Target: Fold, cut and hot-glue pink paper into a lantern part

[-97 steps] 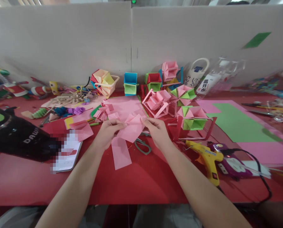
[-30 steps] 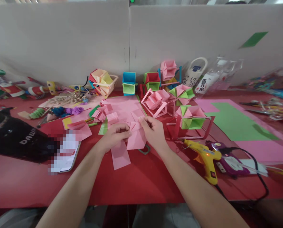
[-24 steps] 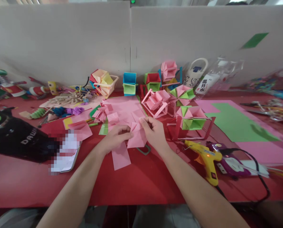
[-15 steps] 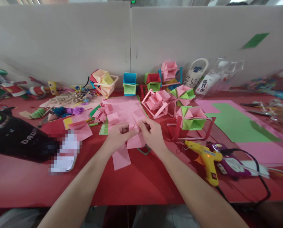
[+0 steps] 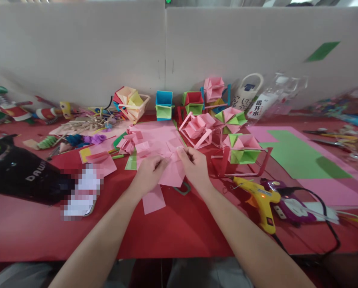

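A partly folded sheet of pink paper (image 5: 173, 175) is held up between both hands over the red table. My left hand (image 5: 149, 172) pinches its left side, thumb and fingers pressed together. On its upper right edge, my right hand (image 5: 194, 164) grips with thumb and forefinger. Below the left hand a flat pink paper strip (image 5: 154, 201) lies on the table. The green handles of a pair of scissors (image 5: 183, 188) peek out from under the folded sheet; the blades are hidden. Just behind, a small folded pink piece (image 5: 143, 149) rests on a larger pink sheet (image 5: 157, 134).
A yellow glue gun (image 5: 261, 200) with its light on lies right of my right arm, by a purple power strip (image 5: 290, 204). Paper wheels on stands (image 5: 242, 150) line the back. Left are a phone (image 5: 83, 196) and a black object lettered DAW (image 5: 31, 172).
The pink paper has been turned and more creases show near its top. Both hands have shifted their pinch along it, coming together half a second ago and now slightly apart.
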Demonstrator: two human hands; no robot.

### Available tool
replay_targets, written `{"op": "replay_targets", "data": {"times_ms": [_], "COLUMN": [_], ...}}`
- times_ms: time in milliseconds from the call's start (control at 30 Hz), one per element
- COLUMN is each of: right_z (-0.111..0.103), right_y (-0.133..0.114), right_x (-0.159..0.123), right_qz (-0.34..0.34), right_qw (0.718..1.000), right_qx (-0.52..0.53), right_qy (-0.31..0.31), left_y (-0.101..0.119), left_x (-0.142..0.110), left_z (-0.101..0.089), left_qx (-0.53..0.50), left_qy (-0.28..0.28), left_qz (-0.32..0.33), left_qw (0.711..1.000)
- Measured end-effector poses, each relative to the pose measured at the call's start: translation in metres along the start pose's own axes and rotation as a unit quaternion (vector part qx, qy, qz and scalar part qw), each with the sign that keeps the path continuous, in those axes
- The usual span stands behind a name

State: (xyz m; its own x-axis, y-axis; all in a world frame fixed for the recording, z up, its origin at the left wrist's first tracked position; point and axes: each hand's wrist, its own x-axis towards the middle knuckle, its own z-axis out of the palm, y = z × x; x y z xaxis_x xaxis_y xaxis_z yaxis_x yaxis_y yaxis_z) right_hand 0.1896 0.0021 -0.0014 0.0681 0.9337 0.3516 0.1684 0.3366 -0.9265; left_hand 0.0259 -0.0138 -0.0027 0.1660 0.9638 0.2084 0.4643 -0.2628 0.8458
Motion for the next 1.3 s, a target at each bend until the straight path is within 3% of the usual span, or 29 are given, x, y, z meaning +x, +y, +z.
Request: {"op": "replay_targets", "data": {"times_ms": [133, 333, 700, 933, 1100, 1300], "right_z": [0.004, 0.012, 0.004, 0.001, 0.001, 0.005], "right_y": [0.002, 0.0, 0.004, 0.008, 0.011, 0.007], "right_x": [0.0, -0.007, 0.003, 0.005, 0.003, 0.0], "right_qz": [0.106, 0.203, 0.18, 0.147, 0.108, 0.128], "right_qw": [0.98, 0.943, 0.943, 0.953, 0.959, 0.953], "right_qx": [0.159, 0.243, 0.278, 0.264, 0.26, 0.268], "right_qy": [-0.06, -0.1, -0.019, -0.026, -0.035, -0.062], "left_y": [-0.002, -0.001, 0.0, 0.001, -0.001, 0.005], "left_x": [-0.001, -0.001, 0.0, 0.0, 0.0, 0.002], "left_z": [0.001, -0.001, -0.001, -0.001, 0.0, 0.0], "left_qx": [0.024, 0.027, 0.038, 0.024, -0.045, -0.121], "left_qy": [0.041, 0.055, 0.056, 0.054, 0.045, 0.071], "left_qz": [0.023, 0.044, 0.051, 0.043, 0.021, -0.005], "left_qw": [0.999, 0.997, 0.996, 0.997, 0.998, 0.99]}}
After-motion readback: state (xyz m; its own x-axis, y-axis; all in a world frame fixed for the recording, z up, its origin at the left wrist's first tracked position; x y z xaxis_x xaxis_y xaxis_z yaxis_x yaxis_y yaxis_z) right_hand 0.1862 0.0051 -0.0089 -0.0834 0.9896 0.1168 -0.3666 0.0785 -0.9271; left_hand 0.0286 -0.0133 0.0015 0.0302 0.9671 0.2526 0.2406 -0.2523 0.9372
